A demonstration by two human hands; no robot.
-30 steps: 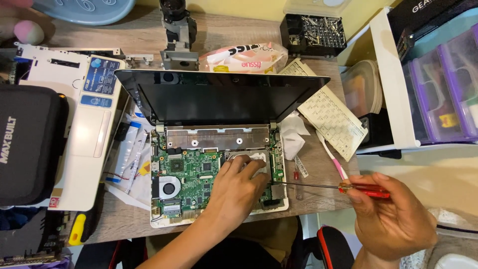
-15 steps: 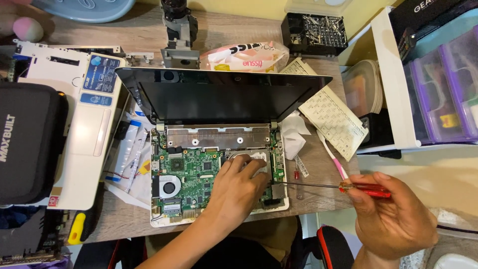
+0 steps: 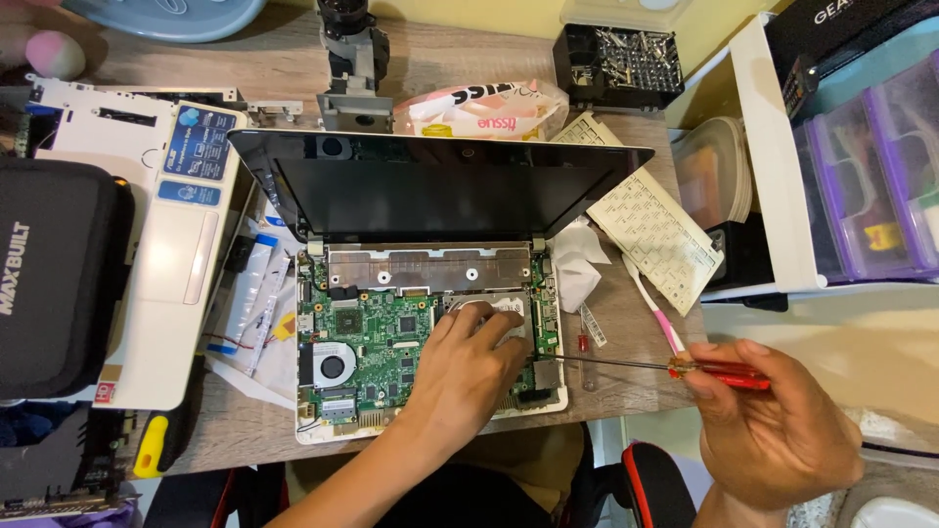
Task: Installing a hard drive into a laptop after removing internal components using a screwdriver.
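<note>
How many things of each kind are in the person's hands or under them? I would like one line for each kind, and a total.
Hands: 2, left hand and right hand
Screwdrivers: 1, red-handled screwdriver in the right hand
Opened laptops: 1, laptop under the left hand
Green boards: 1, board
Total: 5

Left hand (image 3: 468, 367) pressing opened laptop (image 3: 430, 323) circuit board, right hand (image 3: 773, 420) gripping red-handled screwdriver (image 3: 675, 367), shaft tip at laptop's edge

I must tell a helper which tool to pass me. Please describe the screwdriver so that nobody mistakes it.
Find the opened laptop on the wooden desk. To its right, the right hand holds the screwdriver: a thin metal shaft and, unlike the pink toothbrush nearby, a red handle.
</note>
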